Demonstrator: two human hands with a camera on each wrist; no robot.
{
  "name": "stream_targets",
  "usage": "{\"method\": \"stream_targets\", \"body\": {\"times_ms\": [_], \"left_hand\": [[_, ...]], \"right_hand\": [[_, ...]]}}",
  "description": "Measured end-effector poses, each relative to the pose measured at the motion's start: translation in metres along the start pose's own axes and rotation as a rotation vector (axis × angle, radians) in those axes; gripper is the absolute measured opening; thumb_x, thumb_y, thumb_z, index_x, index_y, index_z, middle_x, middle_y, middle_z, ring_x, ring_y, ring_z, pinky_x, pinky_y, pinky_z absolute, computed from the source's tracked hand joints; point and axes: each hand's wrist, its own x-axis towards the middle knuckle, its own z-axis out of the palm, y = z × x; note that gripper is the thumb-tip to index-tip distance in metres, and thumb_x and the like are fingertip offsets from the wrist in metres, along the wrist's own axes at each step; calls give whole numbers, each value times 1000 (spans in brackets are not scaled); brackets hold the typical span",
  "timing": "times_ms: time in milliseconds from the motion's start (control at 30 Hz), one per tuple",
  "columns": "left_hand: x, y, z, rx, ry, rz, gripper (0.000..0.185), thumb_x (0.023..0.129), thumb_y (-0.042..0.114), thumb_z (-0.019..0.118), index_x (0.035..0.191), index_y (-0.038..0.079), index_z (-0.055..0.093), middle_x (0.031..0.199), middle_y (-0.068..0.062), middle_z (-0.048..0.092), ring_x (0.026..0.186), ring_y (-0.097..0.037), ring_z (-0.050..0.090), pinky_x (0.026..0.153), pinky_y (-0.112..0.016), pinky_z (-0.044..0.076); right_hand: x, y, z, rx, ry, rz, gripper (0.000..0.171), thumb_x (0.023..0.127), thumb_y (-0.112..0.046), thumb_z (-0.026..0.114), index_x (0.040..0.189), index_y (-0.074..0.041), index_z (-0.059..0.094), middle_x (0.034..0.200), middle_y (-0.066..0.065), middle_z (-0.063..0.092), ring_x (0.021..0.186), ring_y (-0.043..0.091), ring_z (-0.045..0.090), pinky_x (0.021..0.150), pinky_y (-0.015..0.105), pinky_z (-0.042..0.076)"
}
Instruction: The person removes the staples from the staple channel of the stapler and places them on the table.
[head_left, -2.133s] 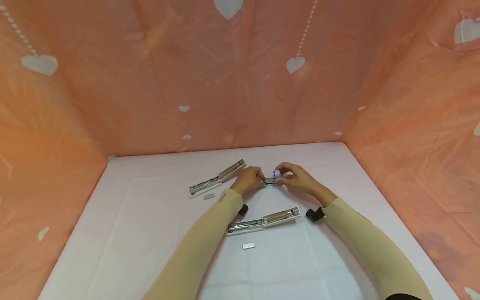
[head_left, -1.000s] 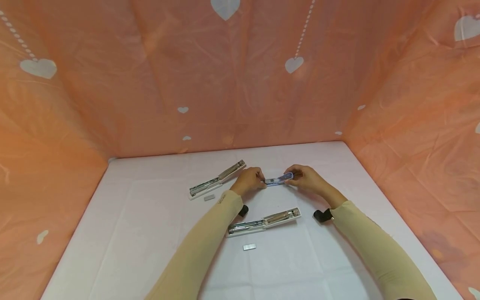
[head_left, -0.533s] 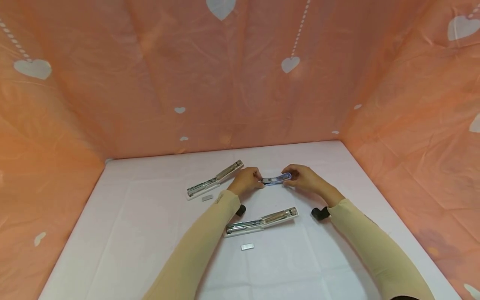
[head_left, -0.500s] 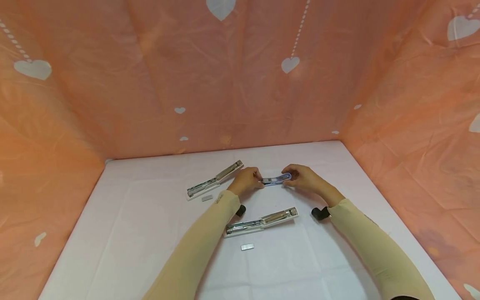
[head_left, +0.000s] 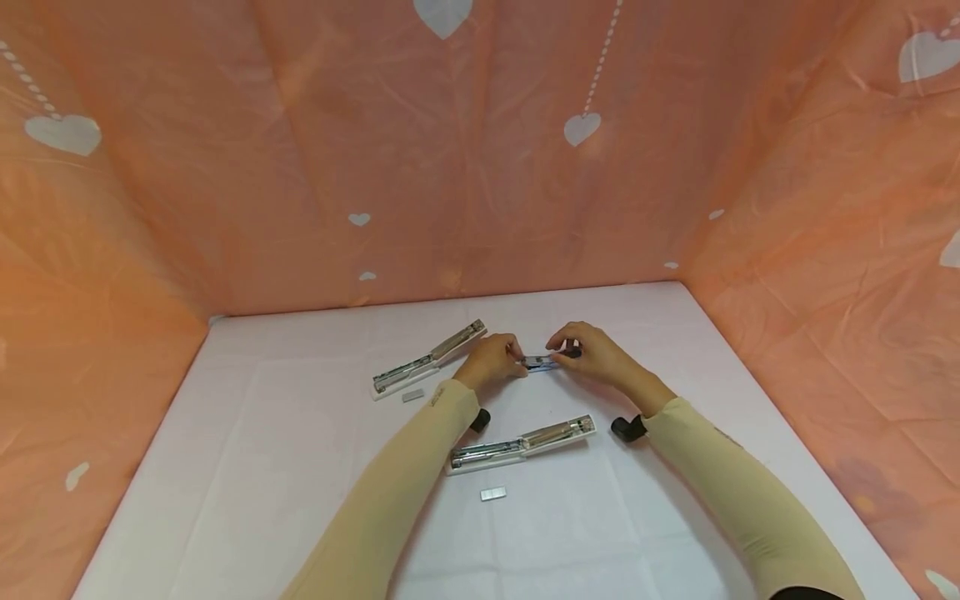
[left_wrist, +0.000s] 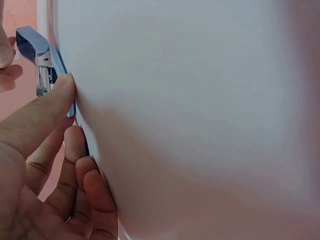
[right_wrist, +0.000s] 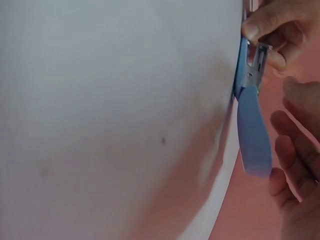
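**Both hands hold a small blue stapler above the white tabletop**

Left of the grip, an opened white stapler [head_left: 430,361] lies flat on the table [head_left: 247,467], its long metal channel exposed; whether staples sit in the channel cannot be made out. Just below its left end lies a small grey strip of staples [head_left: 412,396].

The left hand [head_left: 491,362] pinches one end of the blue stapler [head_left: 542,362]: in the left wrist view the thumb [left_wrist: 42,117] presses against the stapler's edge while the other fingers curl underneath. The blue stapler is small, with a glossy blue plastic shell and a bright metal core. In the right wrist view the blue top arm [right_wrist: 253,130] stands hinged away from the metal part, so the stapler is open. It sits between the two hands, near the middle of the table toward the far edge.

The right hand [head_left: 594,358] grips the other end, fingers curled round it from above; they cover most of the blue shell in the head view, where only a short dark stretch shows between the hands.

Nearer the person than the grip, a second opened white stapler [head_left: 522,445] lies flat, with another grey staple strip [head_left: 492,494] just below it. Both wrist views are largely filled by blurred white surface, and the right hand's fingers are cut off at the picture's edge.
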Motion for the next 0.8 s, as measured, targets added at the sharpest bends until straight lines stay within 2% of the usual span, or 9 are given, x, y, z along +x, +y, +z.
{"method": "stream_targets", "body": {"times_ms": [100, 267, 600, 800], "left_hand": [[0, 0, 0, 14, 0, 3, 21, 87, 11, 90, 99, 5, 73, 99, -6, 73, 87, -15, 58, 83, -28, 48], [-1, 0, 0, 23, -4, -4, 22, 88, 12, 90, 100, 6, 73, 101, -7, 73, 90, -16, 59, 85, -29, 49], [-1, -1, 0, 13, -5, 8, 22, 87, 11, 90, 100, 5, 73, 96, -6, 71, 86, -14, 57, 81, -27, 48], [-3, 1, 1, 16, -4, 16, 22, 87, 11, 90, 100, 5, 73, 98, -6, 73, 86, -14, 57, 83, -27, 48]], "right_hand": [[1, -1, 4, 3, -31, -18, 16, 90, 1, 83, 105, -2, 78, 97, 6, 74, 88, 22, 63, 81, 37, 53], [3, -2, 10, -15, -61, -42, 13, 90, 2, 82, 102, -4, 79, 94, 4, 74, 88, 23, 63, 82, 39, 52], [4, -4, 11, -29, -110, -4, 12, 92, -3, 84, 104, -6, 82, 95, 2, 73, 84, 17, 60, 79, 35, 48], [4, -3, 9, -37, -141, 17, 14, 92, -3, 83, 105, -6, 84, 98, 3, 73, 85, 17, 60, 79, 34, 46]]}}
